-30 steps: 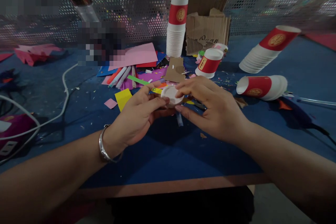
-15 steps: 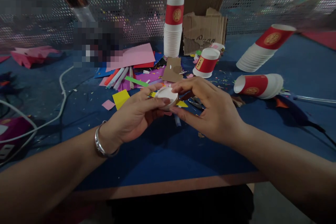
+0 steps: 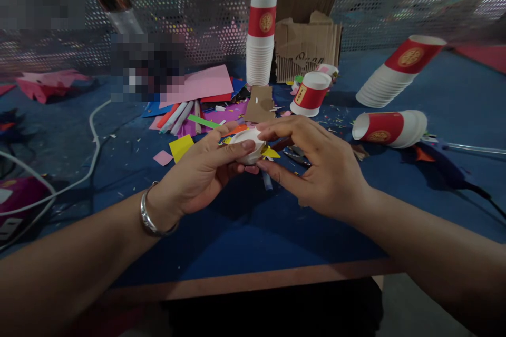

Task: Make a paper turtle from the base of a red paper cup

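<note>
A small white round piece (image 3: 253, 154), shallow with a raised rim like the bottom of a paper cup, is held up above the middle of the table. My left hand (image 3: 207, 166) pinches it from the left, thumb across its near face and fingers behind and below. From the other side my right hand (image 3: 322, 166) grips its right edge between fingertips and thumb. Beyond the piece lie a green paper strip (image 3: 203, 121), a yellow paper square (image 3: 181, 147) and a flat piece of cardboard (image 3: 260, 103). Dark-handled scissors (image 3: 296, 158) are partly hidden by my right hand.
A tall stack of paper cups (image 3: 260, 42) stands at the back beside a torn cardboard box (image 3: 308, 47). Another stack leans (image 3: 401, 71) at right, near a cup lying down (image 3: 389, 129) and a blue glue gun (image 3: 445, 168). A white cable (image 3: 94, 137) runs along the left.
The white piece has tilted and turned in my fingers, so its rim now faces more to one side. My left thumb has shifted slightly up its face. My right hand stays almost in place.
</note>
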`<action>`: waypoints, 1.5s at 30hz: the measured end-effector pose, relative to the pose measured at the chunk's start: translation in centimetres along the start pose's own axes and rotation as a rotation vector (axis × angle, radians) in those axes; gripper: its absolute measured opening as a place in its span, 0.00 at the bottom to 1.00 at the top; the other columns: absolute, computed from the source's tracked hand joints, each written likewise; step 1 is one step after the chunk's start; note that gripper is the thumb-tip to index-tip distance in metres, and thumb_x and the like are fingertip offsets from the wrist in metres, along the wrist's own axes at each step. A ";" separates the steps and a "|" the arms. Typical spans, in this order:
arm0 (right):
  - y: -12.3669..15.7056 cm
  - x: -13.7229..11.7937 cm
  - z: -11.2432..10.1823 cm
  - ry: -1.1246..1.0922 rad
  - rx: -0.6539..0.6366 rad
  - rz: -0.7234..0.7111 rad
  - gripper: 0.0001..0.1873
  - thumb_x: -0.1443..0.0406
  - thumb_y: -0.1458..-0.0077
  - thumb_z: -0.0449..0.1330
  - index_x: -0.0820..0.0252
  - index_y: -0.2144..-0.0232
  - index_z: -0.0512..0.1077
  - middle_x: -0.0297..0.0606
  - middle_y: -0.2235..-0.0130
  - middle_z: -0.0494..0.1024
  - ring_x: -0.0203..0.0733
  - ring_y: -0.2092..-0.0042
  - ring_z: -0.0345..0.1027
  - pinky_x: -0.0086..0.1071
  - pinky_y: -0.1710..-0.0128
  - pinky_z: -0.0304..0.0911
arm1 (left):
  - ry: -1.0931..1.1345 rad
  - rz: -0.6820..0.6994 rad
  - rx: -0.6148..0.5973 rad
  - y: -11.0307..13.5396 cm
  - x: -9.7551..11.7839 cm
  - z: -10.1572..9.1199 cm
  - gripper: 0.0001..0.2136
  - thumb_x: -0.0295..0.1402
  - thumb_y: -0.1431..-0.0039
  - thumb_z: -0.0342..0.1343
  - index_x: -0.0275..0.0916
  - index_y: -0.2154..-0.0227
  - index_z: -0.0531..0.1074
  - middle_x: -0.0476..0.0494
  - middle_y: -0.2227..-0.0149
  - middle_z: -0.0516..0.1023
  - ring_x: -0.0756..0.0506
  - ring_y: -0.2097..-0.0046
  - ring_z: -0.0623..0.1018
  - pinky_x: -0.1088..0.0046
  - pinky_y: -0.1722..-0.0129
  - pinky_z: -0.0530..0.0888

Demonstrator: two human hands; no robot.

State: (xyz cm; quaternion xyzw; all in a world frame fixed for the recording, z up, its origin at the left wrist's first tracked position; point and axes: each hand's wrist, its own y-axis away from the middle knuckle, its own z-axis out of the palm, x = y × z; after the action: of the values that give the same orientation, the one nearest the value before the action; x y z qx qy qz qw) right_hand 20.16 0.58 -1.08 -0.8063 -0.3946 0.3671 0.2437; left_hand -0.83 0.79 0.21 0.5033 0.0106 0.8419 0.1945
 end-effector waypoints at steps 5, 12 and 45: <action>0.1 -0.2 0.0 -0.015 0.009 0.001 0.13 0.68 0.33 0.67 0.58 0.47 0.76 0.47 0.47 0.85 0.54 0.43 0.81 0.46 0.47 0.81 | -0.005 0.030 -0.061 -0.1 0.0 -0.2 0.21 0.22 0.47 0.77 0.34 0.51 0.79 0.49 0.60 0.84 0.53 0.66 0.82 0.86 0.71 0.79; 0.2 -0.3 0.0 0.002 0.017 0.036 0.16 0.68 0.35 0.68 0.57 0.46 0.74 0.46 0.47 0.85 0.53 0.45 0.82 0.46 0.47 0.80 | -0.033 0.000 -0.036 -0.2 0.1 -0.7 0.27 0.23 0.47 0.78 0.36 0.45 0.76 0.44 0.53 0.84 0.49 0.58 0.84 0.80 0.63 0.84; 0.0 -0.2 0.0 -0.220 0.087 0.197 0.07 0.66 0.34 0.69 0.55 0.55 0.77 0.36 0.57 0.85 0.41 0.59 0.82 0.36 0.56 0.81 | -0.238 0.228 -0.018 0.3 -0.3 -0.6 0.23 0.26 0.53 0.81 0.44 0.56 0.77 0.51 0.64 0.85 0.47 0.63 0.84 0.72 0.61 0.82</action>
State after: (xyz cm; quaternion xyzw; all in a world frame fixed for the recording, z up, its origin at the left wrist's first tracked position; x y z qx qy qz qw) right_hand 20.07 0.41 -0.95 -0.7847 -0.3217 0.4919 0.1966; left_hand -1.32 0.56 -0.25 0.5958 -0.0773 0.7929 0.1018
